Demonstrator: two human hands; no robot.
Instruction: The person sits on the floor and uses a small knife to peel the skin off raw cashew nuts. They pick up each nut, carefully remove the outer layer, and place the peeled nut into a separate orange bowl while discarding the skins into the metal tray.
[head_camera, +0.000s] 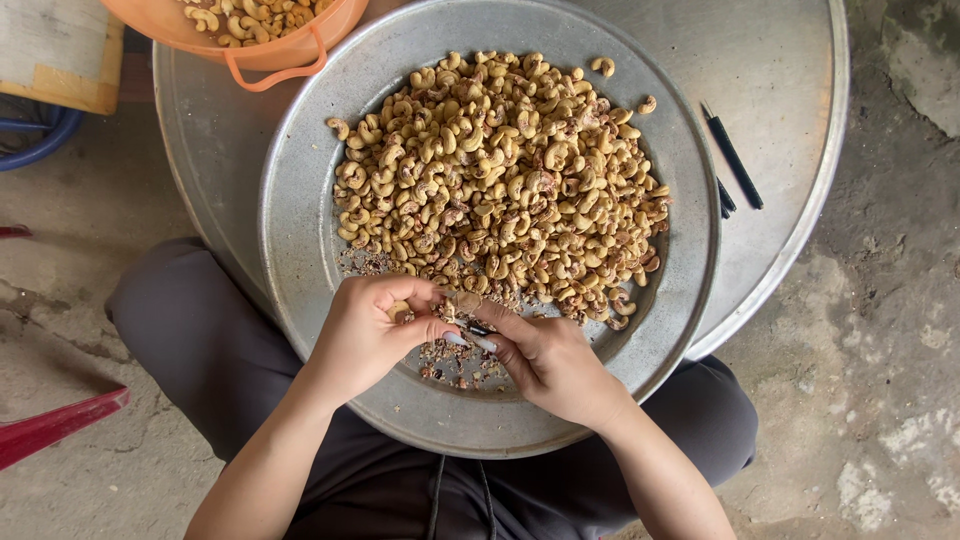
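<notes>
The person wears dark grey trousers of a soft, matte cloth, with two thin dark drawstrings hanging at the waist. Both forearms are bare (no sleeves, watch or rings show). The nails on the fingers are pale and fairly long.

Cashews are pale tan with brown speckly skin bits, piled in a dull grey metal pan. Orange plastic bowl up top, black pens, dark grey trousers, red stool leg.
</notes>
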